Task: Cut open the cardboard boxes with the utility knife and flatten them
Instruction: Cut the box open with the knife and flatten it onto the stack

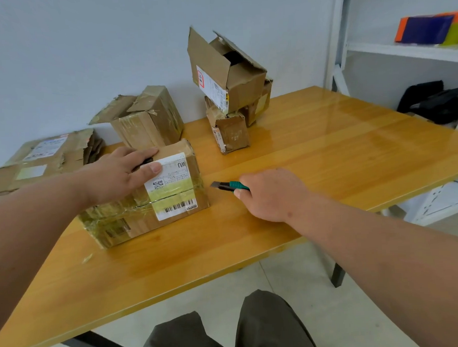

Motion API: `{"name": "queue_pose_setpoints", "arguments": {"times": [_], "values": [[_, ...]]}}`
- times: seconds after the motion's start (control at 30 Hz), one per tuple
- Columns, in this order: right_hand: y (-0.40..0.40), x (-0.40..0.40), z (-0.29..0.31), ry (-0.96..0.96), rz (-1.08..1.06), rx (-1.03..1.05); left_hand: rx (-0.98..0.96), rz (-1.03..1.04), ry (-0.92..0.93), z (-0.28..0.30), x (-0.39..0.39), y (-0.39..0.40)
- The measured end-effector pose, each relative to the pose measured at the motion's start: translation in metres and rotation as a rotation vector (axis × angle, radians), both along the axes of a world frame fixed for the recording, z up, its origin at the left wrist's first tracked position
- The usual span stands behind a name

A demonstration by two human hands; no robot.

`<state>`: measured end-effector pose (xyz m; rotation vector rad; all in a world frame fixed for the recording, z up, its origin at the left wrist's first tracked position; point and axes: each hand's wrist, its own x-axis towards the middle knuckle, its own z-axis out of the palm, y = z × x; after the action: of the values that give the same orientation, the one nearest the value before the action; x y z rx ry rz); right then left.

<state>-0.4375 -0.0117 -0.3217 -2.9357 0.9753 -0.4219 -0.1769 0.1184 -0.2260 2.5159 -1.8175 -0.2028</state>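
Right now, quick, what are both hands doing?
Left hand: open, resting flat on top of the taped cardboard box.
Right hand: closed around the green utility knife, blade pointing toward the box.

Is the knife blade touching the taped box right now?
Apart. The head view shows bare table between the knife blade tip and the taped box; the right hand holds it clear.

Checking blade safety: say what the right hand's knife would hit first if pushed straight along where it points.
Probably the taped box under the left hand: the utility knife in the right hand points at its near corner, though depth is unclear.
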Motion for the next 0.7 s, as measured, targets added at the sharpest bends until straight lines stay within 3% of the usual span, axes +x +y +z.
{"name": "queue_pose_setpoints", "arguments": {"times": [0.4,0.7], "values": [[0.002,0.018,-0.007,-0.031,0.025,-0.003,0.002,-0.005,0.019,-0.002,0.003,-0.002],[0.001,0.016,0.000,0.158,0.035,0.066,0.024,0.008,0.028,0.004,-0.007,0.002]]}}
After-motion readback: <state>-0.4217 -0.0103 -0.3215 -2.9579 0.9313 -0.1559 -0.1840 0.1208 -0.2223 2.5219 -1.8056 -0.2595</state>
